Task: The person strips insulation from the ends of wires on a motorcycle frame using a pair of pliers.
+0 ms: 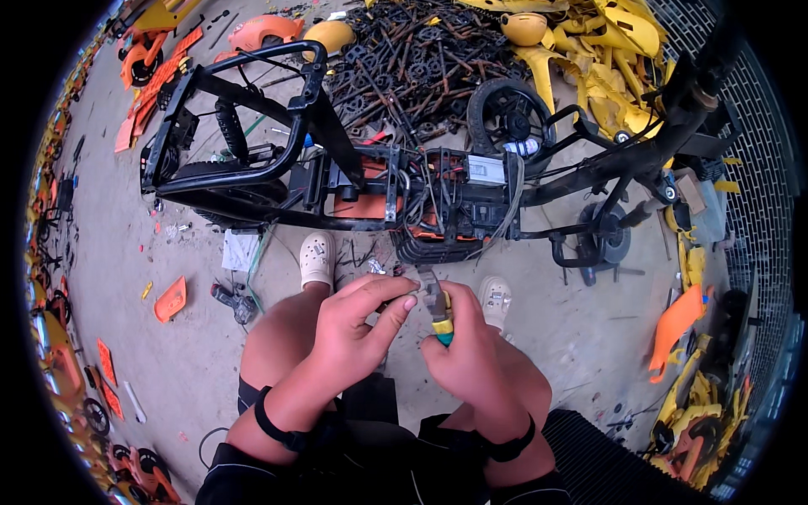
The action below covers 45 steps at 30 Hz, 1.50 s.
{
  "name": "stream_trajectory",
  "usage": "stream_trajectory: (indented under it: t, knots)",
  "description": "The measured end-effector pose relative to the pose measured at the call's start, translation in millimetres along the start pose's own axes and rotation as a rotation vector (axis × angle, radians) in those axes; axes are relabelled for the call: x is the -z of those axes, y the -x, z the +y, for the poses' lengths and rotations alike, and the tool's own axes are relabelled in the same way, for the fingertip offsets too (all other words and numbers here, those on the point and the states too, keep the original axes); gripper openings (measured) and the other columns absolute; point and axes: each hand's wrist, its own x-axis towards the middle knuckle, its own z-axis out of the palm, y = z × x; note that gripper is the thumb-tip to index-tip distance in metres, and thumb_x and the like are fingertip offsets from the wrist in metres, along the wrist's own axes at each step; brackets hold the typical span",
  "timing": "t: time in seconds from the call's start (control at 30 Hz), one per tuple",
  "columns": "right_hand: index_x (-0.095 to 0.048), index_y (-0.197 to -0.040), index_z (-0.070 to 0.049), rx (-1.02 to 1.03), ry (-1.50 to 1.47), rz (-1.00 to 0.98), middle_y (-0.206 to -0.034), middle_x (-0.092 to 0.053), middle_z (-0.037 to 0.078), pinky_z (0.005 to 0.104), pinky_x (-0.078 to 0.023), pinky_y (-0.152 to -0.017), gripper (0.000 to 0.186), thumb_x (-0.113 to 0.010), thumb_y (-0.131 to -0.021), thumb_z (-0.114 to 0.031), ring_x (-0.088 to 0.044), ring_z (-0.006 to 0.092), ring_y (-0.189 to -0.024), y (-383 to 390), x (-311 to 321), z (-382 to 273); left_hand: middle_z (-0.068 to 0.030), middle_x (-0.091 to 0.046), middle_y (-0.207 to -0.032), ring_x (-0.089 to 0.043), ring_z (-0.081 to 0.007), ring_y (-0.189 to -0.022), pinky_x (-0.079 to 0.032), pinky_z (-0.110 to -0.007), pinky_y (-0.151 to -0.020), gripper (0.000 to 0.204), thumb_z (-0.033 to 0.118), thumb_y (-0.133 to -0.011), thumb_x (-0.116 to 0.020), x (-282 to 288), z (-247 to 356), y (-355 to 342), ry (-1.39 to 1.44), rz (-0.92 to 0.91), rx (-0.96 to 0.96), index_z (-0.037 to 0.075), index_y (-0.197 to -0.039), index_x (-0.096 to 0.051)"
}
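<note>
My right hand (465, 343) is wrapped around a pair of pliers (439, 318) with yellow and green handles, the metal jaws pointing up and away. My left hand (358, 324) is closed in a pinch beside the jaws. Whatever lies between its thumb and forefinger is too small to make out. Just beyond both hands, a black scooter frame (332, 126) stretches across the view. Bundled wires (425, 194) and a silver box-shaped unit (486, 170) sit exposed in its middle.
Behind the frame rise a heap of dark, rusty metal parts (404, 63) and a pile of yellow plastic panels (614, 93). A loose wheel (484, 118) leans there. On the floor at left lie an orange panel (172, 300) and a dark power tool (236, 301); another orange panel (677, 332) is at right.
</note>
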Motion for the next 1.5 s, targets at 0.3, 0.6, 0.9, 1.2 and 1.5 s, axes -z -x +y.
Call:
stream_trajectory:
  t: [0.3,0.6,0.9,1.2,1.5]
  knots:
    - [-0.051,-0.13,0.0,0.219,0.308,0.157,-0.125,-0.053,0.021,0.0515,-0.045,-0.102,0.069,-0.073,-0.065,0.008,-0.051,0.0441,-0.118,-6,-1,-5,-0.0132,-0.074,-0.1,-0.072,-0.0247,-0.088,-0.058,-0.033,-0.079,0.017,0.0,-0.092,-0.075,6,0,3,0.04,-0.025,-0.009,0.0,-0.109,-0.074]
    - [-0.053,-0.129,0.002,0.221,0.41,0.219,-0.121,-0.054,0.02,0.0507,-0.045,-0.101,0.07,-0.074,-0.062,0.007,-0.053,0.0435,-0.116,5,-6,-9,-0.0126,-0.074,-0.102,-0.072,-0.023,-0.089,-0.058,-0.032,-0.079,0.016,-0.001,-0.089,-0.078,8,-13,18,0.105,-0.002,0.025,0.001,-0.105,-0.075]
    - [-0.053,-0.127,0.0,0.22,0.411,0.243,-0.121,-0.054,0.02,0.0519,-0.044,-0.099,0.066,-0.07,-0.064,0.009,-0.052,0.0436,-0.115,17,-7,-11,-0.0125,-0.074,-0.105,-0.071,-0.0222,-0.091,-0.057,-0.03,-0.078,0.017,-0.002,-0.09,-0.076,11,-12,24,0.129,-0.046,-0.024,0.001,-0.107,-0.075]
    - [-0.061,-0.118,0.001,0.258,0.5,0.299,-0.11,-0.059,0.016,0.0447,-0.051,-0.092,0.048,-0.069,-0.071,0.003,-0.058,0.0369,-0.107,21,-5,-8,-0.0119,-0.075,-0.103,-0.07,-0.0238,-0.086,-0.054,-0.032,-0.077,0.016,-0.001,-0.087,-0.078,7,-17,30,0.019,-0.02,-0.074,0.003,-0.102,-0.075]
    - [-0.063,-0.104,-0.007,0.284,0.46,0.31,-0.098,-0.061,0.007,0.0383,-0.052,-0.072,0.045,-0.072,-0.06,-0.003,-0.062,0.0275,-0.094,21,7,-6,-0.0135,-0.074,-0.099,-0.07,-0.0259,-0.084,-0.055,-0.033,-0.077,0.013,0.001,-0.089,-0.077,1,-11,27,-0.017,-0.024,-0.174,0.001,-0.101,-0.071]
